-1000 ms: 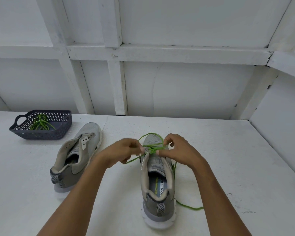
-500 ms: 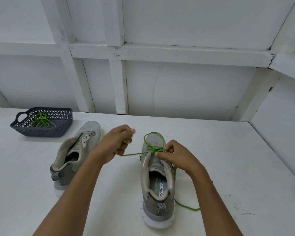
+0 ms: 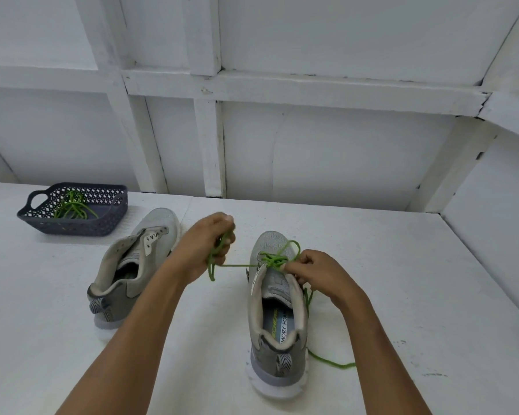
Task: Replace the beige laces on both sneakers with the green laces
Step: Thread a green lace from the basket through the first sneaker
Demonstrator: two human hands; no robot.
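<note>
Two grey sneakers stand on the white table. The right sneaker has a green lace threaded through its front eyelets. My left hand grips one end of that lace, pulled taut to the left of the shoe. At the eyelets, my right hand pinches the lace against the shoe's tongue. The lace's other end trails on the table to the right of the heel. The left sneaker has no lace and stands apart, its tongue loose.
A dark blue perforated basket at the back left holds another green lace. White panelled walls close the table at the back and on the right.
My left hand has drawn the lace end out to the left and slightly away, tightening it. My right hand stayed at the eyelets.
</note>
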